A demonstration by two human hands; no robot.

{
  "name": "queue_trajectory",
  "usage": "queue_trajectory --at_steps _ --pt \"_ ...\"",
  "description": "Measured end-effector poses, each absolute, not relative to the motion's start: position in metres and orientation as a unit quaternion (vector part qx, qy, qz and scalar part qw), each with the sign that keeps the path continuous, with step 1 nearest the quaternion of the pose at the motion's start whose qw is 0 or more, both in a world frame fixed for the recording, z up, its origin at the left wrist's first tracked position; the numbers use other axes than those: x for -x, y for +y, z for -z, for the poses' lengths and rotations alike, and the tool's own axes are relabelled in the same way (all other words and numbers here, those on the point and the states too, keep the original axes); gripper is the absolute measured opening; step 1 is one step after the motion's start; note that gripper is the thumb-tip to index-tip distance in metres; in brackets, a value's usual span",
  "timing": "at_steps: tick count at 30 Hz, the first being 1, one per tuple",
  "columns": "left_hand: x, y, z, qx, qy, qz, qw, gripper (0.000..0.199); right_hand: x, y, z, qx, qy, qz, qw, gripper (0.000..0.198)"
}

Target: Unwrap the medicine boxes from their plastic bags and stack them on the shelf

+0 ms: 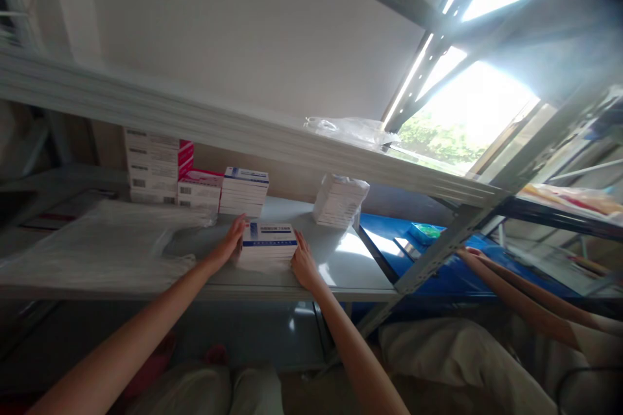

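A stack of flat white medicine boxes (269, 248) with blue bands stands on the grey shelf near its front edge. My left hand (234, 240) presses its left side and my right hand (305, 263) presses its right side, so the stack is held between them. Just behind it is a similar stack of white and blue boxes (244, 192). Further right, a stack of white boxes wrapped in clear plastic (341, 201) leans slightly.
Pink and white cartons (153, 165) are piled at the back left. Clear plastic bags (111, 243) cover the shelf's left part. An upper shelf beam (243, 142) crosses above my hands, with a metal post (438, 249) at right. Beyond it, a co-worker's arms (520, 292) reach over a blue surface.
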State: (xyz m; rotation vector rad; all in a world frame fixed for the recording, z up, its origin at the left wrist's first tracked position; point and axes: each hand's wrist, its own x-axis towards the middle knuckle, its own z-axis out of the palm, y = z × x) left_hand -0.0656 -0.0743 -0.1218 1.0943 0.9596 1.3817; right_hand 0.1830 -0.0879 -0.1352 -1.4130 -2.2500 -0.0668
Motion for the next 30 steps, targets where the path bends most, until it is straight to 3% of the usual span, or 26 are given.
queue_trajectory --at_steps 6,11,14,20,25,30 --pt "0.069 -0.097 0.13 -0.614 0.384 -0.524 0.448 0.112 -0.183 -0.107 0.129 0.517 -0.844 0.027 0.141 0.06" --pt "0.072 -0.11 0.136 -0.671 0.427 -0.5 0.343 0.113 -0.184 -0.106 0.121 0.507 -0.858 0.037 0.078 0.055" --pt "0.071 -0.114 0.139 -0.669 0.465 -0.495 0.302 0.11 -0.186 -0.11 0.118 0.503 -0.86 0.016 0.085 0.052" --pt "0.078 -0.127 0.133 -0.671 0.412 -0.492 0.371 0.114 -0.209 -0.12 0.116 0.47 -0.872 -0.038 0.134 0.048" --pt "0.078 -0.127 0.122 -0.597 0.454 -0.507 0.426 0.103 -0.228 -0.1 0.1 0.508 -0.827 -0.182 0.157 0.083" --pt "0.075 -0.111 0.121 -0.617 0.41 -0.533 0.408 0.11 -0.209 -0.083 0.074 0.439 -0.802 -0.293 0.279 0.105"
